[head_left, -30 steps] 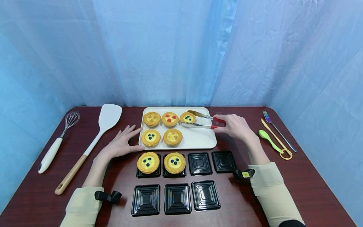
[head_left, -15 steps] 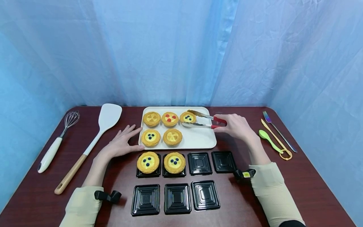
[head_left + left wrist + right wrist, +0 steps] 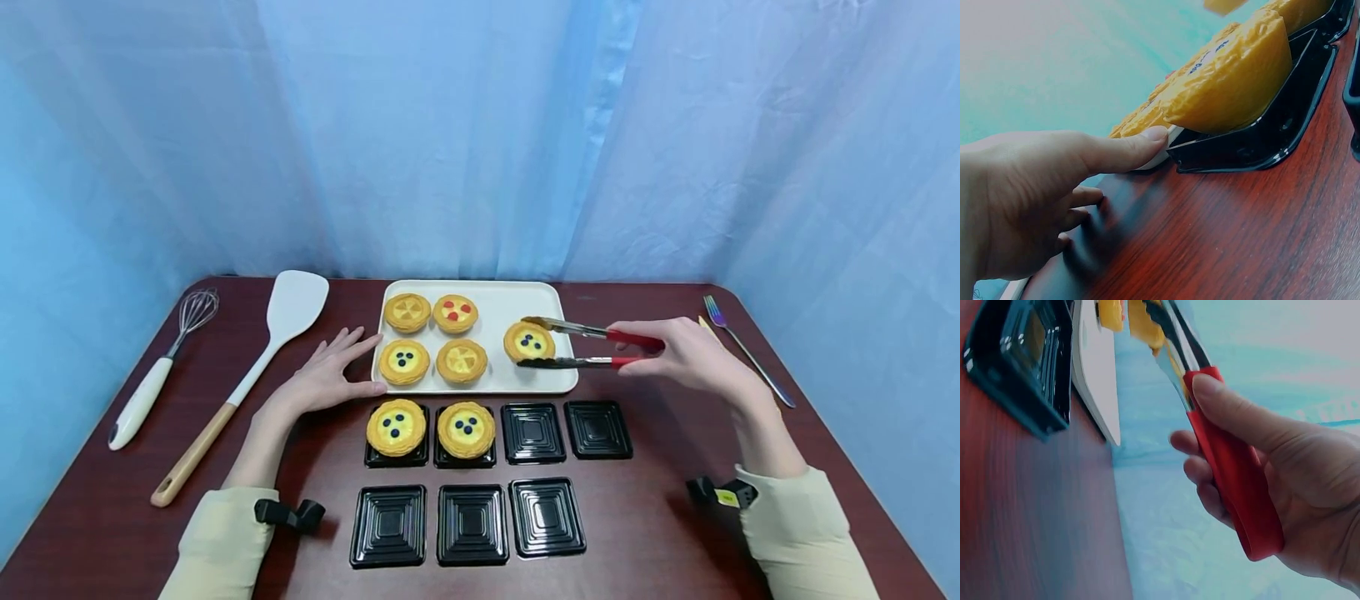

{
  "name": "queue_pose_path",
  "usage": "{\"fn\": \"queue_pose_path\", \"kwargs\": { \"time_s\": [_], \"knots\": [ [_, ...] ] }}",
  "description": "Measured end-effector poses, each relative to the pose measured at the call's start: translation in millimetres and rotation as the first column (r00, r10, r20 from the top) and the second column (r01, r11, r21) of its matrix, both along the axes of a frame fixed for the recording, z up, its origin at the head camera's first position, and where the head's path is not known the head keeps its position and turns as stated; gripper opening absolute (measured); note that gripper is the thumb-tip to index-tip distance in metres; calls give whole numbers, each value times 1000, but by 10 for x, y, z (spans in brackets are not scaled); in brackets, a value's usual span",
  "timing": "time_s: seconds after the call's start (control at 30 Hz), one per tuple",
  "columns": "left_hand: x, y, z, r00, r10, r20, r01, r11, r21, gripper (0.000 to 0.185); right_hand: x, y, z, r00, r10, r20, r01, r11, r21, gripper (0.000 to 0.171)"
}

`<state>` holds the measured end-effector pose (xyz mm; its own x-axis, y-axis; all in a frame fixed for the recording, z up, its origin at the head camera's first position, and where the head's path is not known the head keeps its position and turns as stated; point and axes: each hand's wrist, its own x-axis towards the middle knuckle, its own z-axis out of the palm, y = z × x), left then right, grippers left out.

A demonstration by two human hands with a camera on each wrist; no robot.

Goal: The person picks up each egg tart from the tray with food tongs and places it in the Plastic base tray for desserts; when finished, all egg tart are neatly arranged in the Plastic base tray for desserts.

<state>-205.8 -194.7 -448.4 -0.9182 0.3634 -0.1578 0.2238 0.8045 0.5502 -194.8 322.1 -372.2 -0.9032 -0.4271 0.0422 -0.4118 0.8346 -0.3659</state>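
Observation:
My right hand (image 3: 697,360) grips the red handles of metal tongs (image 3: 587,330). Between the tong tips is a blueberry-topped egg tart (image 3: 528,345), held over the right half of the white tray (image 3: 491,302); the right wrist view shows thumb and fingers around the handles (image 3: 1230,469). At the tray's left edge rests my left hand (image 3: 318,379), fingers spread, with the thumb touching the near corner; the left wrist view has that thumb (image 3: 1125,150) beside a tart in its black holder (image 3: 1254,147). Several other tarts lie on the tray, including a red-topped one (image 3: 455,314).
Two blueberry tarts (image 3: 396,427) sit in black square holders before the tray. Several more black holders (image 3: 532,433) stand beside and below them. A whisk (image 3: 161,367) and a white spatula (image 3: 258,367) lie left; a fork (image 3: 738,342) lies right, with other cutlery mostly behind my arm.
The blueberry tart from the tray's back row has moved right and nearer in the tongs. My right hand has shifted right. The left hand keeps its place at the tray.

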Motion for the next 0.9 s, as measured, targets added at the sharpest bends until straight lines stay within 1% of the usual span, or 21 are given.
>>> {"fn": "queue_pose_path", "kwargs": {
  "time_s": [0.1,0.3,0.47,0.57,0.7,0.9],
  "knots": [
    [-7,-14,-8,1000,1,3,-1,1000,-1,92,86,73,15,999,39,24,-38,999,-12,60],
    [-17,-20,-23,1000,0,2,0,1000,-6,92,202,157,22,990,109,91,-105,994,-43,62],
    [-21,-21,-32,1000,1,-2,-1,1000,-5,92,248,177,26,974,173,146,-163,984,-77,60],
    [-15,-24,-33,1000,1,1,-1,1000,-4,92,248,169,17,965,200,171,-191,979,-68,59],
    [-10,-21,-30,1000,-2,5,2,1000,-2,92,245,152,-4,960,215,180,-212,977,-36,58],
    [-21,-18,-23,1000,-4,0,4,1000,-2,92,250,122,-6,966,194,171,-199,980,8,58]
  ]
}}
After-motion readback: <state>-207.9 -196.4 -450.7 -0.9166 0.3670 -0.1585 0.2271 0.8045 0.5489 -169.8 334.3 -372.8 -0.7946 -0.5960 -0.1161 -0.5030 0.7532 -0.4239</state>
